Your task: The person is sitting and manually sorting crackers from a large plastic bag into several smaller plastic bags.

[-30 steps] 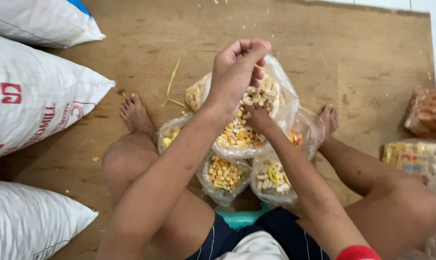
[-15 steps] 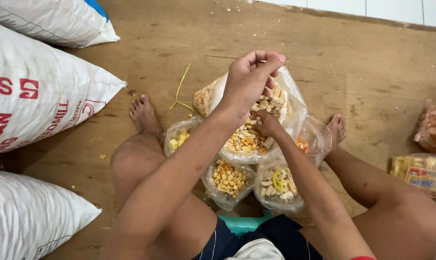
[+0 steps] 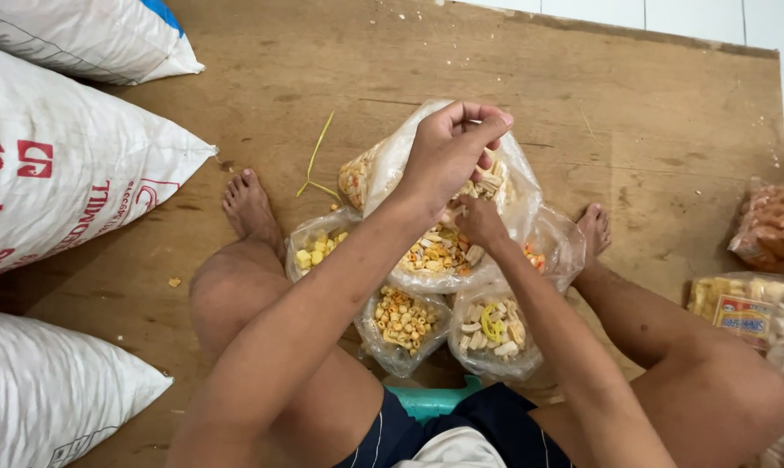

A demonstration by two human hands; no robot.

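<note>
The clear plastic bag (image 3: pixel 448 251) of mixed snack pieces hangs above the wooden floor (image 3: pixel 669 113). Left hand (image 3: pixel 448 152) fingers pinch its gathered neck; right hand (image 3: pixel 479 221) grips below. Light, limp, probably slippery, with crushable contents: the twisted neck looks the best hold.

I see a brown wooden floor (image 3: pixel 583 104): white sacks (image 3: pixel 63 165) at left, clear snack bags (image 3: pixel 401 325) near, packaged snacks (image 3: pixel 756 312) at right.

free: bare wooden floor (image 3: pixel 634 130) | blocked: white sacks (image 3: pixel 54 173) left, snack packets (image 3: pixel 756 303) right
</note>
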